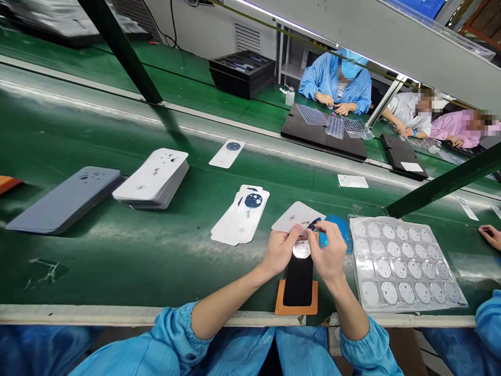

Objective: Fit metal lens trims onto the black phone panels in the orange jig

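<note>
A white phone-back panel (293, 216) with small dark print is held up at the middle of the bench, tilted. My left hand (278, 251) pinches its lower edge between thumb and fingers. At the panel's right end, my right hand (329, 253) has its fingers closed by the dark round camera area, partly covering it. Below both hands lies an orange fixture (281, 303) with a black pad (298, 284); a shiny silver round piece (301, 249) shows at its upper end. Blue film (338, 227) lies just beyond my right hand.
To the left are several white panels (242, 214), a white stack (154, 175) and a grey stack (64, 201). A clear tray (407, 266) of round discs lies right. Green posts (442, 180) rise from the bench. Co-workers (336, 83) sit opposite; another person's hand (491, 236) shows at right.
</note>
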Motion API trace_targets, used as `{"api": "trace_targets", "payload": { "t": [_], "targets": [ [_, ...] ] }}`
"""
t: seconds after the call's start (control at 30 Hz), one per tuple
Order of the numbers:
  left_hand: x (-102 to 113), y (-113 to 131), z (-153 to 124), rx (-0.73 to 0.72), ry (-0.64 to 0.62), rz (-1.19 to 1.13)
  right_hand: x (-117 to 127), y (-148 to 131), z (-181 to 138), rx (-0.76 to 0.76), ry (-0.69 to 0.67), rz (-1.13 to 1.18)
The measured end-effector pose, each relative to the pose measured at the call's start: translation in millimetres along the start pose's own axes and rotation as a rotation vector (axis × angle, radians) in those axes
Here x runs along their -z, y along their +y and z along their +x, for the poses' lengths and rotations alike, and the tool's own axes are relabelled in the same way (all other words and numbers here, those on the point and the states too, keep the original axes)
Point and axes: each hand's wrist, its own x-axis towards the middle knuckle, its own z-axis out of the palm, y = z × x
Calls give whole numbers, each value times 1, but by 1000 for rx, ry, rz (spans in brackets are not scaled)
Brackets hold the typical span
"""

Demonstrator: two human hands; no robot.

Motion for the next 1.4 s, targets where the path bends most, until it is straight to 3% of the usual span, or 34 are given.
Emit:
{"api": "trace_targets", "payload": {
  "t": [0.6, 0.77, 1.07, 1.13, 1.23, 1.33, 1.4],
  "targets": [
    [1, -5, -6, -175, -78, 184, 1, 3, 3, -192, -19, 181],
    [0, -4, -7, -210, -89, 232, -1, 3, 2, -195, -3, 189],
    [-6, -1, -13, -406, -142, 347, -6, -3, 3, -163, 34, 68],
    [-7, -4, -13, -365, -135, 340, -8, -3, 4, -156, 26, 45],
    [-4, -9, -7, -126, -42, 213, -4, 15, 9, -280, -79, -53],
    [11, -6, 6, 115, 97, -117, 13, 56, 17, -488, -213, -261],
    [26, 2, 12, 174, 119, -280, 27, 86, 22, -546, -262, -354]
  ]
}}
